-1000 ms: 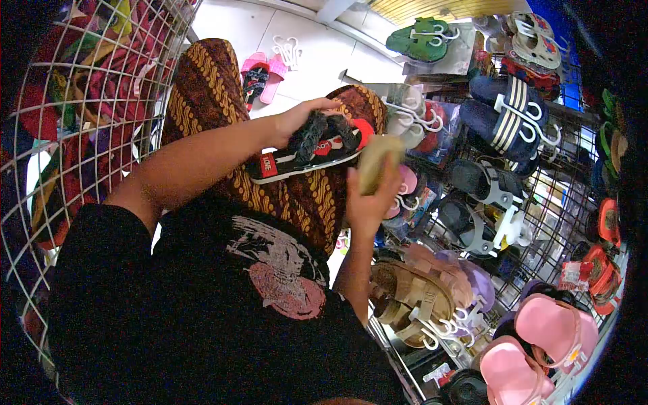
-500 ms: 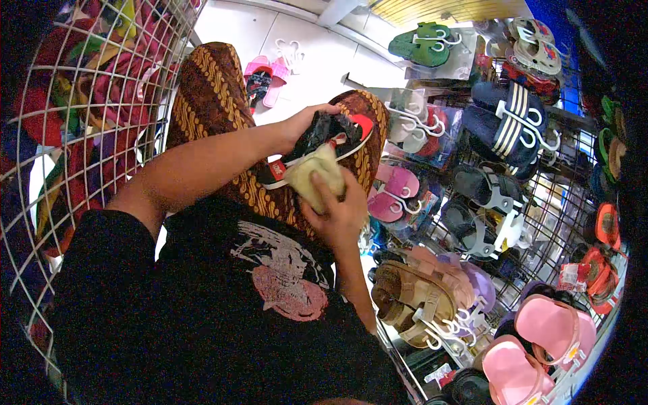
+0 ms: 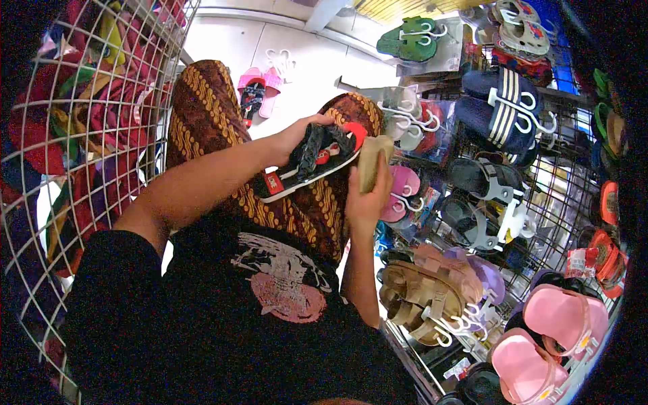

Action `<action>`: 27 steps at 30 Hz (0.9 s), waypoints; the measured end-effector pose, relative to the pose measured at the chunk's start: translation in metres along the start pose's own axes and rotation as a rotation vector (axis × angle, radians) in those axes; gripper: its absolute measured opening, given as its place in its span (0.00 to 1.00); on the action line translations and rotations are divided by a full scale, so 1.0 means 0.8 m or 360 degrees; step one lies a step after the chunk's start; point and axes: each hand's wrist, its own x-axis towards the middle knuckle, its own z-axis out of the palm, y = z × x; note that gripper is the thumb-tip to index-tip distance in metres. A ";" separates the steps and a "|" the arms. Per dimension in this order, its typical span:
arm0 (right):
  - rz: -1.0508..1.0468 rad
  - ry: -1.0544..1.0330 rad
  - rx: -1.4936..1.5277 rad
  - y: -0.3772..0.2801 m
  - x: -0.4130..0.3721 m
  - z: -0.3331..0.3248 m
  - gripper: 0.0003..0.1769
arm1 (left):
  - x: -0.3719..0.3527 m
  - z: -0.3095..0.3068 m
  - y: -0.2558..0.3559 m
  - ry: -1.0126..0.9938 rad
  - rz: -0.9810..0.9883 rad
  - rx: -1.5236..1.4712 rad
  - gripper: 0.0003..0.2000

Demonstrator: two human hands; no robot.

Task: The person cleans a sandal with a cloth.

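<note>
My left hand [image 3: 295, 137] grips a black and red slide sandal [image 3: 316, 154] by its far side, above my patterned trousers [image 3: 209, 101]. The sandal is tilted, its red toe end up to the right and a red "LOVE" label near the heel. Crumpled black material covers its strap. In my right hand [image 3: 368, 202] is a folded tan cloth [image 3: 375, 158], pinched between thumb and fingers just right of the sandal's toe. Part of the left fingers is hidden behind the sandal.
Pink and black slides [image 3: 260, 91] lie on the white tiled floor [image 3: 229, 40]. To my right, a wire rack [image 3: 553, 196] carries navy striped slides [image 3: 503, 111], brown sandals [image 3: 422, 290] and pink clogs [image 3: 526, 368]. A wire mesh [image 3: 88, 128] with colourful goods behind it stands at left.
My right hand with the cloth has moved right and up, from over the sandal's middle to beside its toe, uncovering the sole edge and strap. The left hand keeps its hold.
</note>
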 end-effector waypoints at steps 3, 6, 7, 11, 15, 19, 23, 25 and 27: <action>0.0005 -0.0005 -0.0018 -0.005 0.002 -0.001 0.40 | -0.005 0.007 0.003 0.0038 0.0006 0.0038 0.23; 0.0051 -0.0032 0.0004 -0.005 0.002 -0.005 0.40 | -0.001 0.007 0.003 0.0071 -0.0045 0.0010 0.22; 0.0076 -0.0041 0.0033 -0.005 0.003 -0.005 0.40 | -0.001 0.007 0.003 0.0064 -0.0042 0.0023 0.22; 0.0012 -0.0007 0.0006 -0.008 0.004 -0.004 0.40 | -0.002 0.010 0.002 0.0049 0.0062 0.0085 0.22; 0.0033 -0.0036 -0.0063 0.001 0.000 -0.001 0.41 | -0.006 0.011 0.005 0.0024 0.0006 -0.0004 0.24; -0.0127 -0.0135 -0.0115 -0.003 -0.015 -0.004 0.42 | 0.001 -0.009 0.004 -0.0023 -0.0017 -0.0138 0.23; -0.0677 -0.0388 -0.0263 -0.029 -0.030 -0.013 0.39 | 0.003 -0.001 0.005 0.0135 0.0038 -0.0158 0.21; -0.0650 -0.0330 -0.0266 -0.029 -0.029 -0.013 0.41 | 0.000 0.004 0.008 0.0163 0.0041 -0.0165 0.20; -0.0462 -0.0152 -0.0258 -0.012 -0.028 -0.001 0.42 | -0.004 0.004 0.006 0.0099 0.0027 -0.0145 0.20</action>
